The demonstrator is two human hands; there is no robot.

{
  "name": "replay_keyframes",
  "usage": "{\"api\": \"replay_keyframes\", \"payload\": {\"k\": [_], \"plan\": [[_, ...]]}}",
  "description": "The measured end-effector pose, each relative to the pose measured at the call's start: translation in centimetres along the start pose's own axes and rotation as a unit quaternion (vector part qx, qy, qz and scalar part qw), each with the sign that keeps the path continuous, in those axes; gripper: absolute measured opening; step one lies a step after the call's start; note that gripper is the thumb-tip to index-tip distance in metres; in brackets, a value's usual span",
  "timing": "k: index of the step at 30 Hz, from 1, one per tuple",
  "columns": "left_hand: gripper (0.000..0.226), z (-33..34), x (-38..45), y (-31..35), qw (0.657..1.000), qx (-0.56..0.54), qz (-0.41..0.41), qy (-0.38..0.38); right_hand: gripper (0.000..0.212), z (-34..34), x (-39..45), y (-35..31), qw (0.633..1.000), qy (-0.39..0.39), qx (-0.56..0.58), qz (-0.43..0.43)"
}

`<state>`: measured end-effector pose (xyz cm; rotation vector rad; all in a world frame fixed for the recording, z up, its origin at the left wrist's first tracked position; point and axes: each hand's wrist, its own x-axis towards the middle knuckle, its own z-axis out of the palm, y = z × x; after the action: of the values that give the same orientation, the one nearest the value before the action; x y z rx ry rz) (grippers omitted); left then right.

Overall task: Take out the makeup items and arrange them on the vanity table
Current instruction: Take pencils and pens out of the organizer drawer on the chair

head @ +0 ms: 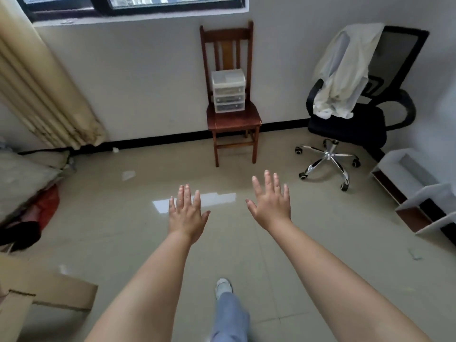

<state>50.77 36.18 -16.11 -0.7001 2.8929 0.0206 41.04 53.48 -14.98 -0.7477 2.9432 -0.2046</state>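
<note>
Tiles [246, 243] run to wooden chair [232, 119] bearing perhaps a drawer box [229, 91].

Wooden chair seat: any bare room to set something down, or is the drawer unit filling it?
The plastic drawer unit sits at the back of the wooden chair seat, against the backrest. The front strip of seat is bare. Both the left hand and right hand are empty, well short of it.
</note>
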Motion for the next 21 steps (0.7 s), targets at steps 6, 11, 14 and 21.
{"api": "replay_keyframes", "payload": {"k": [6,11,14,21], "plan": [[0.063,-3.8,17.2,-1.3,1.0,-0.012,-0.003,0.021,0.063,-1.2,17.4,-1.9,1.0,0.005,0.008,-0.013],[0.063,-8.2,29.9,-2.2,0.999,0.003,0.008,0.04,0.063,-2.9,29.6,-1.8,1.0,0.005,0.014,0.016],[0.063,-9.6,37.4,-1.7,0.999,0.011,0.02,0.04,0.062,-3.8,36.5,-0.6,0.999,0.014,0.01,0.027],[0.062,-12.0,56.5,0.7,0.998,0.014,0.038,0.048,0.062,-4.5,56.0,3.8,0.999,0.031,-0.013,0.028]]}}
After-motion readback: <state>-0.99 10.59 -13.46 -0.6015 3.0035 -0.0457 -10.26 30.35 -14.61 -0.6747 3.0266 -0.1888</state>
